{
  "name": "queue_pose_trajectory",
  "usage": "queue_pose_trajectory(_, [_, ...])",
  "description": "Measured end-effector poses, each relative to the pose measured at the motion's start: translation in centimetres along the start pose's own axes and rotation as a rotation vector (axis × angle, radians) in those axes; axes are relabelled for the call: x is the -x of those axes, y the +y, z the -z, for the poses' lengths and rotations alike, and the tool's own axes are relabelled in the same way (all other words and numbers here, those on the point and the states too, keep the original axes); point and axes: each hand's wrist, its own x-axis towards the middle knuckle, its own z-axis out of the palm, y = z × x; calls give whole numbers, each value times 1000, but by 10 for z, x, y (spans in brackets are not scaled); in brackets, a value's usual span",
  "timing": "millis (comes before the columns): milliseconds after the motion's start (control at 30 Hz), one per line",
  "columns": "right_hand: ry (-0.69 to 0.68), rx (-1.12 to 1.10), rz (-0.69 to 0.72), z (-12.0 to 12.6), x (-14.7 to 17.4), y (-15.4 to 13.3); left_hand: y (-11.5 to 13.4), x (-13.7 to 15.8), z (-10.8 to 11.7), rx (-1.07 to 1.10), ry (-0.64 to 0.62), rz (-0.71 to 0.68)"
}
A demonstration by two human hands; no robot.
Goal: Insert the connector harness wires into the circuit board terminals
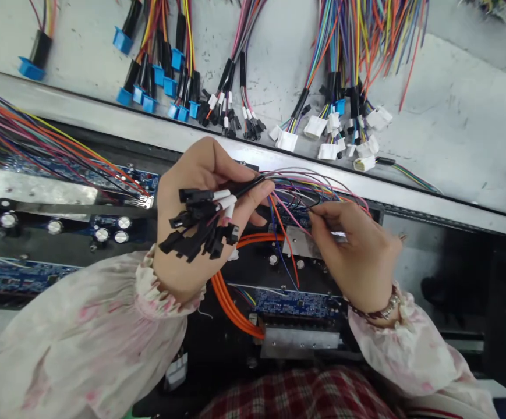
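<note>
My left hand [211,201] pinches a wire harness between thumb and fingers, at its black sleeve. Several black plug connectors [195,227] with white labels hang from the harness over my palm. To the right its thin coloured wires [296,186] fan out in loops towards my other hand. My right hand [353,244] has thumb and forefinger closed on a dark wire of that harness. An orange and a blue wire [285,256] dangle loose between the hands. Below lies a blue circuit board [294,302] in a dark tray.
On the grey bench behind a metal rail [139,116] lie harnesses with blue connectors [169,87], others with black plugs [230,119], and some with white connectors [329,151]. Thick orange cables [230,308] curve under my hands. More loose wires [60,151] reach boards at left.
</note>
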Motion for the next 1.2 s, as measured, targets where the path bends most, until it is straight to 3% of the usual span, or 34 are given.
queue_pose_trajectory(333, [-18, 65, -20, 2, 2, -3, 1, -1, 3, -156, -14, -44])
queue_pose_trajectory(600, [-15, 72, 7, 5, 3, -3, 0, -1, 2, -128, -11, -50])
queue_pose_trajectory(767, [-126, 53, 71, 16, 5, -12, -3, 0, 1, -65, -17, -55])
queue_pose_trajectory(933, [33, 18, 35, 18, 0, -14, -7, 0, 0, -1, -14, -65])
queue_pose_trajectory(1200, [25, 23, 38, 1, -4, -6, -6, 0, -1, -13, -3, -87])
